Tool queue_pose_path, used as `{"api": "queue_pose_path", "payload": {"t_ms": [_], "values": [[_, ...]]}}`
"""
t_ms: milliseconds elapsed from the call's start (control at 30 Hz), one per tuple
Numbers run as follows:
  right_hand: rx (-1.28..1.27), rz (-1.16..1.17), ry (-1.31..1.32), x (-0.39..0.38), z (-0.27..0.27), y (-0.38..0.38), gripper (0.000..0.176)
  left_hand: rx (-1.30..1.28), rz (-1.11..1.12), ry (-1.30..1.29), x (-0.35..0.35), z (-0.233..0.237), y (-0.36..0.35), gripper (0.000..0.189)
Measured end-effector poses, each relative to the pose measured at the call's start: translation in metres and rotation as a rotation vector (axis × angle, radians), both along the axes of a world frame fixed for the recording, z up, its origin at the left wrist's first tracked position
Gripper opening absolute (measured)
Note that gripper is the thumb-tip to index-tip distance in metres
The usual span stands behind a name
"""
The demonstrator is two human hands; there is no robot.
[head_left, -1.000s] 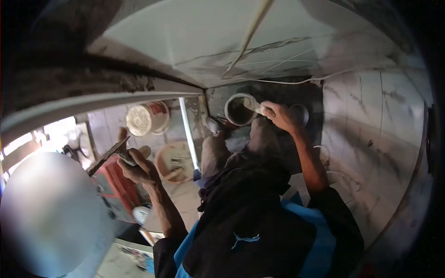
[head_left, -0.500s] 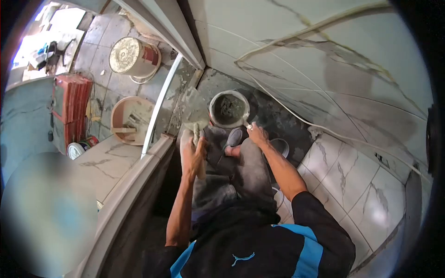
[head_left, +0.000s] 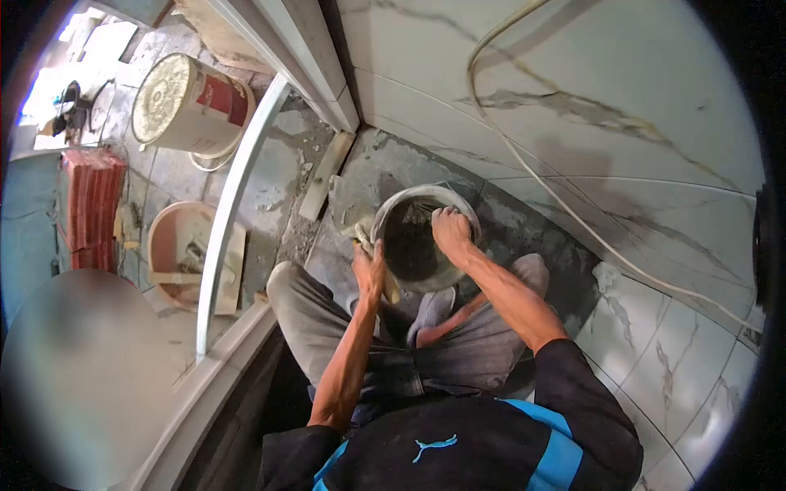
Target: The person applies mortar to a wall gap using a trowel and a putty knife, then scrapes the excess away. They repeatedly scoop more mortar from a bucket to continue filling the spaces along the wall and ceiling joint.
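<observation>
A round bucket [head_left: 378,214] with dark grey wet mix [head_left: 409,245] in it stands on the floor between my knees. My left hand [head_left: 368,268] is closed around the handle of a trowel [head_left: 360,231], held against the bucket's left side. The trowel's pale blade is partly seen beyond my fingers. Inside the bucket's mouth, near the far right rim, my right hand [head_left: 451,233] is clenched with the knuckles up. What it grips is mostly hidden by the hand and the bucket wall.
A white door frame bar [head_left: 237,196] runs along my left. Beyond it are an upturned bucket [head_left: 192,102], a round tub [head_left: 176,222] and a stack of red boxes [head_left: 92,200]. A pale cable [head_left: 565,200] hangs across the marble-look wall tiles [head_left: 655,123] at right.
My right hand has moved from the bucket's near rim into its mouth. My left hand has brought the trowel down beside the bucket. My knees have spread, and the view has shifted.
</observation>
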State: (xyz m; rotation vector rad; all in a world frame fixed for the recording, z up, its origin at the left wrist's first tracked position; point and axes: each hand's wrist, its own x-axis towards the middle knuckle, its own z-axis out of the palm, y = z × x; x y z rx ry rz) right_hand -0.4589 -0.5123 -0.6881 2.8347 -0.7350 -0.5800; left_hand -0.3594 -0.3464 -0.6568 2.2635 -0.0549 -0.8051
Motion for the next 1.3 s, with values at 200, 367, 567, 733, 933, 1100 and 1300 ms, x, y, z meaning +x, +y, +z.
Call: {"api": "queue_pose_path", "payload": {"t_ms": [200,367,567,733,933,1100,1300], "values": [[0.146,0.041,-0.036,0.018,-0.019,0.017,0.014,-0.133,-0.030,-0.068,-0.012,-0.005,-0.005,0.039],[0.353,0.137,-0.199,0.007,-0.020,0.065,0.011,-0.154,-0.060,-0.021,-0.005,-0.015,0.005,0.040],[0.506,0.096,-0.092,-0.015,0.008,0.034,0.012,-0.258,-0.044,0.114,0.007,-0.025,0.020,0.039],[0.288,-0.065,-0.170,0.000,0.011,0.006,0.013,-0.304,-0.135,0.072,-0.001,-0.016,0.031,0.034],[0.417,0.051,-0.136,0.006,-0.014,0.041,0.013,-0.368,-0.123,0.129,-0.001,-0.022,0.033,0.031],[0.497,0.096,-0.131,-0.009,-0.005,0.048,0.016,-0.437,-0.095,0.177,-0.003,-0.026,0.036,0.030],[0.780,0.243,-0.005,-0.019,0.004,0.016,0.021,-0.419,-0.112,0.136,-0.004,-0.038,0.036,0.030]]}}
